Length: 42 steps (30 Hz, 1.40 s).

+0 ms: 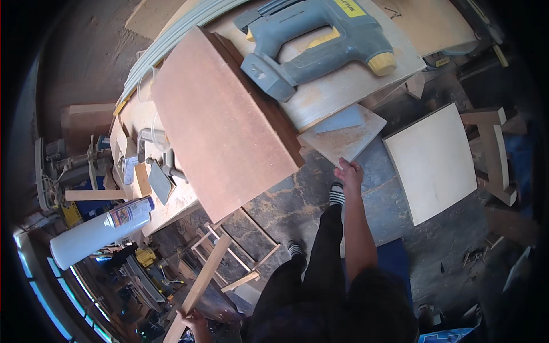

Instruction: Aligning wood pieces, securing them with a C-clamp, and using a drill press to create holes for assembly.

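My left hand (pixel 194 320), at the lower edge, grips a long pale wooden strip (pixel 203 280) held at a slant. My right hand (pixel 350 174) has its fingers curled at the front corner of a small square board (pixel 351 137) with a bluish patch and brown dust on top. Left of that board lies a large reddish-brown plywood panel or box (pixel 220 126) on the workbench (pixel 177 200). A grey and yellow nail gun (pixel 309 68) rests on a pale board behind them.
A white curved panel (pixel 432 166) stands at the right beside a wooden frame (pixel 492 154). A white roll (pixel 86 237), a clamp (pixel 154 137) and scraps crowd the left. A slatted wooden frame (pixel 251 251) is on the floor near my feet. Machinery (pixel 51 166) lines the far left.
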Each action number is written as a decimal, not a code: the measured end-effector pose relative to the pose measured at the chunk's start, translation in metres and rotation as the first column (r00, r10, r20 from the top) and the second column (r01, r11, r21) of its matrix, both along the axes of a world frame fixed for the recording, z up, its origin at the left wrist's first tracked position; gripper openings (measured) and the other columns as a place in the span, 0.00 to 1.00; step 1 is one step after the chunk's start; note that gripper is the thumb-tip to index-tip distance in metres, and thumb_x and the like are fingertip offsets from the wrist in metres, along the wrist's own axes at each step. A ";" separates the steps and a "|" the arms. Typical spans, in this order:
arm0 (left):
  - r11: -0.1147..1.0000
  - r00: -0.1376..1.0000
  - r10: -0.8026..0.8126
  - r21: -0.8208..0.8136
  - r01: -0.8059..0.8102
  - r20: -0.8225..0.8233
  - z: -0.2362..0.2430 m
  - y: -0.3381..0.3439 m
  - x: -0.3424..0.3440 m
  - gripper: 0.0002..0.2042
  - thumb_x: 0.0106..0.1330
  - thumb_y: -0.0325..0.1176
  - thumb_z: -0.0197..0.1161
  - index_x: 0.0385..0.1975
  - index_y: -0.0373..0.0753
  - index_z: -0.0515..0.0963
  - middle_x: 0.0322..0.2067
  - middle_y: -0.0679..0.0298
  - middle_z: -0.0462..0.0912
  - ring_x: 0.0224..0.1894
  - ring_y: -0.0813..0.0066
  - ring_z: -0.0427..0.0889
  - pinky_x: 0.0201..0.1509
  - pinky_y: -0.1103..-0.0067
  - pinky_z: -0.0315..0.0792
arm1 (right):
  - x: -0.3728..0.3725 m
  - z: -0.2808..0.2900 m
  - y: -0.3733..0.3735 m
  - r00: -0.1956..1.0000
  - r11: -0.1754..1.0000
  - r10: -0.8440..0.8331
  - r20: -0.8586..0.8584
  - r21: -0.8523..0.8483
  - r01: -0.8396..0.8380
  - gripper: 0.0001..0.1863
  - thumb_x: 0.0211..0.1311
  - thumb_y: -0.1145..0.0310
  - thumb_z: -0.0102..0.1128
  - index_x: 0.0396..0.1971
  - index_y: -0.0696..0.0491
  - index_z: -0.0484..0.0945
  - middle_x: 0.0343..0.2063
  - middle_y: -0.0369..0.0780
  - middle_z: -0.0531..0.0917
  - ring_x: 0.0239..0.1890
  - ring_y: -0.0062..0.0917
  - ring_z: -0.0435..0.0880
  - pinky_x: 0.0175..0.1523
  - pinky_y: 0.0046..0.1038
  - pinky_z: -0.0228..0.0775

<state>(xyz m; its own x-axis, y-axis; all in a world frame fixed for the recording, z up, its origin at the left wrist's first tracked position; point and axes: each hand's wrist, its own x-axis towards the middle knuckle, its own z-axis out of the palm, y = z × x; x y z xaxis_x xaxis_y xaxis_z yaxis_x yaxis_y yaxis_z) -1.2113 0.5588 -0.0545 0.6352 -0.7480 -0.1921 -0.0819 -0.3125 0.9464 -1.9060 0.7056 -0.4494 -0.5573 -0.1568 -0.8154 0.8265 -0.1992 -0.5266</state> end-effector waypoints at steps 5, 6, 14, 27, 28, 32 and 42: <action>0.992 0.978 0.097 -0.056 -0.109 -0.185 -0.023 0.031 0.031 0.27 0.66 0.57 0.63 0.51 0.38 0.74 0.52 0.57 0.78 0.58 0.60 0.75 0.64 0.67 0.67 | 0.014 0.052 0.025 0.994 0.995 0.062 -0.085 0.079 -0.055 0.15 0.56 0.69 0.71 0.39 0.56 0.77 0.30 0.40 0.81 0.27 0.28 0.83 0.30 0.29 0.79; 0.990 0.968 0.120 -0.047 -0.134 -0.222 -0.026 0.043 0.039 0.26 0.66 0.58 0.62 0.51 0.40 0.74 0.51 0.58 0.78 0.55 0.64 0.76 0.61 0.69 0.68 | 0.012 0.057 0.026 0.998 0.996 0.019 -0.052 0.088 -0.015 0.15 0.57 0.71 0.70 0.41 0.58 0.77 0.32 0.40 0.81 0.27 0.28 0.84 0.29 0.28 0.79; 0.861 0.872 0.400 -0.211 -0.464 -0.283 -0.006 0.161 0.091 0.21 0.67 0.56 0.63 0.46 0.45 0.75 0.35 0.70 0.78 0.29 0.85 0.74 0.31 0.88 0.67 | 0.020 0.096 0.059 0.951 0.953 0.296 -0.085 0.087 -0.289 0.11 0.68 0.62 0.58 0.42 0.54 0.76 0.24 0.34 0.78 0.19 0.17 0.77 0.28 0.17 0.80; 0.529 0.520 0.837 -0.493 -0.691 0.169 0.088 0.380 0.335 0.22 0.61 0.38 0.71 0.49 0.28 0.80 0.42 0.56 0.85 0.44 0.71 0.82 0.53 0.74 0.75 | 0.318 0.237 0.021 0.463 0.436 0.875 0.139 0.187 -0.880 0.11 0.72 0.64 0.46 0.38 0.53 0.76 0.22 0.37 0.78 0.18 0.24 0.75 0.23 0.22 0.73; 0.498 0.480 0.859 -0.512 -0.700 0.179 0.089 0.385 0.350 0.23 0.60 0.38 0.72 0.49 0.26 0.80 0.43 0.55 0.85 0.45 0.70 0.82 0.55 0.73 0.74 | 0.358 0.248 0.015 0.459 0.449 0.886 0.071 0.118 -0.886 0.12 0.73 0.62 0.46 0.39 0.54 0.75 0.25 0.38 0.79 0.19 0.24 0.75 0.25 0.22 0.74; 0.503 0.505 0.852 -0.485 -0.715 0.139 0.095 0.390 0.422 0.22 0.60 0.37 0.72 0.48 0.26 0.80 0.43 0.54 0.85 0.44 0.70 0.82 0.56 0.72 0.74 | 0.516 0.276 -0.042 0.303 0.299 0.943 0.135 0.050 -0.953 0.13 0.69 0.62 0.57 0.46 0.53 0.76 0.30 0.37 0.81 0.23 0.22 0.78 0.27 0.19 0.76; 0.605 0.552 0.787 -0.517 -0.606 0.273 0.101 0.332 0.668 0.23 0.58 0.40 0.72 0.44 0.26 0.80 0.44 0.51 0.84 0.43 0.66 0.83 0.54 0.72 0.74 | 0.880 0.288 -0.173 0.008 0.021 0.997 0.074 -0.175 -0.984 0.14 0.63 0.70 0.63 0.49 0.54 0.77 0.36 0.42 0.83 0.32 0.27 0.84 0.28 0.17 0.80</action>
